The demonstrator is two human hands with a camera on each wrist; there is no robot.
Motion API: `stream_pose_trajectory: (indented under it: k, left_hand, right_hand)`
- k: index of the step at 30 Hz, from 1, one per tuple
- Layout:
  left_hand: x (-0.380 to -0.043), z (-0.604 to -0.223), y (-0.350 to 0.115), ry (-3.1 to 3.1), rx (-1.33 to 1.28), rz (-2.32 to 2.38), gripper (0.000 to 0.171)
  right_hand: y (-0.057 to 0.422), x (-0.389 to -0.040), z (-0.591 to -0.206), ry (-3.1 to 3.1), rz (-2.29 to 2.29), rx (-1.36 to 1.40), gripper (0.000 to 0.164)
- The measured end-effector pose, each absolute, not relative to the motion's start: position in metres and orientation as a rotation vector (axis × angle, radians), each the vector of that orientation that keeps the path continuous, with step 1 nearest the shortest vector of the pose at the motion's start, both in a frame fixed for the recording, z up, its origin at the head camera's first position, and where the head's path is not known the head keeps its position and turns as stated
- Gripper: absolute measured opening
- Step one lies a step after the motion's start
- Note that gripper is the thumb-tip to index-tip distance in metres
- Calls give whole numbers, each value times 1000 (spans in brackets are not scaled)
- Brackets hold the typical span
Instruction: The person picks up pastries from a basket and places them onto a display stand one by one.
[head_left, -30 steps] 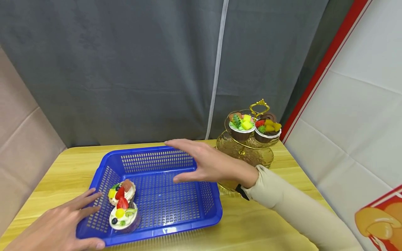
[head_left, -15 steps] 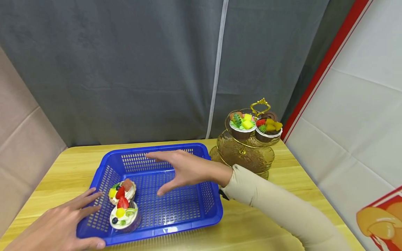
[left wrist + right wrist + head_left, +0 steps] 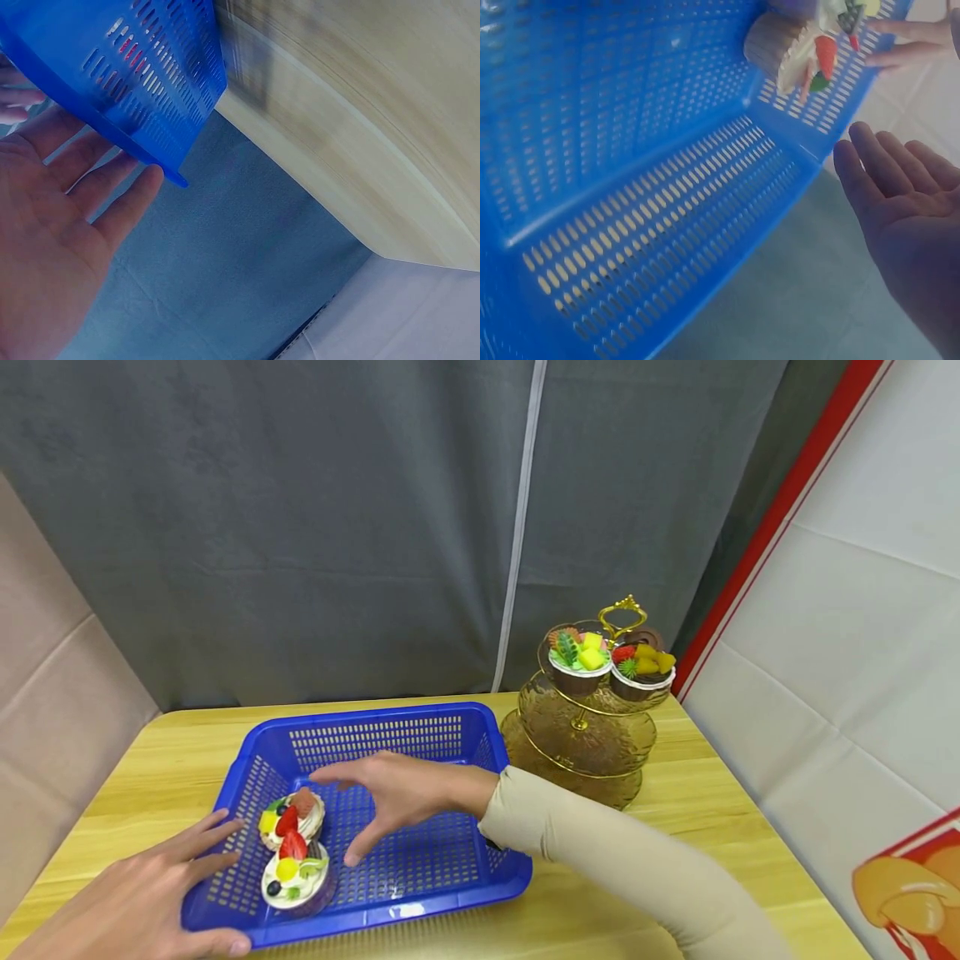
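Your right hand (image 3: 397,789) is spread over the basket (image 3: 420,858); its two cupcakes (image 3: 296,883) crowd the left end, so grasping one could topple the other. Your left hand (image 3: 161,889), fingers straight, touches the basket.

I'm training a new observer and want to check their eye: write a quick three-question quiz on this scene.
1. How many cupcakes can be seen inside the blue basket?

2. True or false: the right hand is gripping a cupcake.

3. In the head view, what stands to the right of the blue basket?
A) a kettle
B) a tiered stand
C) a lamp

Key:
1. Two.
2. False; it holds nothing.
3. B.
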State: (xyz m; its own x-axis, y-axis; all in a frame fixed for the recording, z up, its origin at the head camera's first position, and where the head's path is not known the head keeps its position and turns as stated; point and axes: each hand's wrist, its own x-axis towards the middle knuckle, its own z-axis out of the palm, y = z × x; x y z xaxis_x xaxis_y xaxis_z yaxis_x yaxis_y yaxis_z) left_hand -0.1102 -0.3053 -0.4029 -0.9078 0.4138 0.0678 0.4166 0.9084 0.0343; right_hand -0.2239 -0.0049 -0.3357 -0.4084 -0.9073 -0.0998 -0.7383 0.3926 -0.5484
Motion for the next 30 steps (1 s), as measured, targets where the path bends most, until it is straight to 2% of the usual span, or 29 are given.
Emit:
stream_pose_trajectory:
  k: [10, 30]
  left_hand:
    - [-110, -404, -307, -3019, -647, -63, 77]
    - [-110, -405, -307, -2971, -683, -105, 81]
  right_hand:
    - [-31, -224, -358, 2154, -535, -1493, 98]
    - [-53, -221, -382, 2179, -469, -1387, 95]
